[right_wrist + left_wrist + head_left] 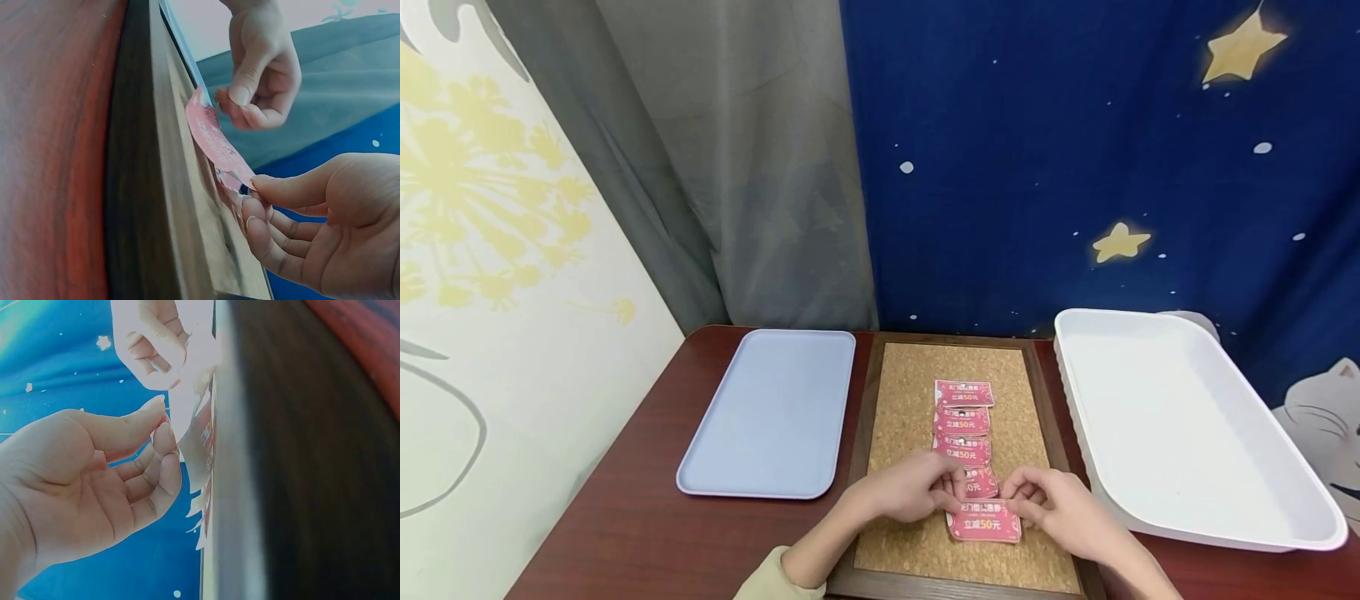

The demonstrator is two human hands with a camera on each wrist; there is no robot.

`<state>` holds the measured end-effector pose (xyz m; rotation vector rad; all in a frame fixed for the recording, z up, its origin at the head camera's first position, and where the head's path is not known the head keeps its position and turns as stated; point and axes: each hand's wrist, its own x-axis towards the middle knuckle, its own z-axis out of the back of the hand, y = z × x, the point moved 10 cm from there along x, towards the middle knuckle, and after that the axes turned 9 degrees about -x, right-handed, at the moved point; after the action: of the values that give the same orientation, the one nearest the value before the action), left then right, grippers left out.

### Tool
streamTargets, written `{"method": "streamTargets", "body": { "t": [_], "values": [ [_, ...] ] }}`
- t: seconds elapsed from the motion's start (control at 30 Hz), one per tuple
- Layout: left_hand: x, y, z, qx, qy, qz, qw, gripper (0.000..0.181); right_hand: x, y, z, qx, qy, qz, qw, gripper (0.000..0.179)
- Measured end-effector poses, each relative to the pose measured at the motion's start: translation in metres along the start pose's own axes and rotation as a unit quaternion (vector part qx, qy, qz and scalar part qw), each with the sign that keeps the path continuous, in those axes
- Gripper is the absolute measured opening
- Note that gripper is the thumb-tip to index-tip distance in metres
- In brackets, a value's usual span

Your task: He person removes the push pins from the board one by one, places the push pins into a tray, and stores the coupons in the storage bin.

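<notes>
Pink and white paper coupons run in a column down a cork board (910,400) with a brown frame. Small pale and dark spots show near the top of several coupons. The lowest coupon (985,523) overlaps the one above it. Its upper right corner is pinched between thumb and fingers of my right hand (337,219), and the paper bows in the right wrist view. At its upper left my left hand (94,481) has thumb and forefinger pressed together; a thin pin (167,409) seems to stick out between the tips, mostly hidden.
A light blue tray (767,417) lies left of the board on the dark red table (617,508). To the right stands a deep white tray (1195,425). Behind the table hang a grey curtain (775,167) and a blue one with stars (1000,167).
</notes>
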<state>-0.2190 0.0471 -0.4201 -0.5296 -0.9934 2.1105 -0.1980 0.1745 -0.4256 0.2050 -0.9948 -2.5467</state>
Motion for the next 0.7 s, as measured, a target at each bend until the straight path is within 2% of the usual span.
{"method": "streamTargets", "body": {
  "t": [0.23, 0.43, 0.7],
  "values": [
    [-0.009, 0.008, 0.009, -0.042, -0.009, -0.012, 0.999, 0.016, 0.0, -0.009, 0.012, 0.015, 0.001, -0.014, 0.9998, 0.004],
    [-0.018, 0.021, 0.02, -0.096, -0.018, -0.005, 0.9953, 0.013, -0.005, -0.014, 0.029, 0.02, -0.024, -0.022, 0.9993, 0.006],
    [-0.026, 0.031, 0.046, -0.095, -0.059, -0.015, 0.9936, 0.01, -0.012, -0.02, 0.056, 0.014, -0.074, -0.039, 0.9964, 0.008]
  ]
}}
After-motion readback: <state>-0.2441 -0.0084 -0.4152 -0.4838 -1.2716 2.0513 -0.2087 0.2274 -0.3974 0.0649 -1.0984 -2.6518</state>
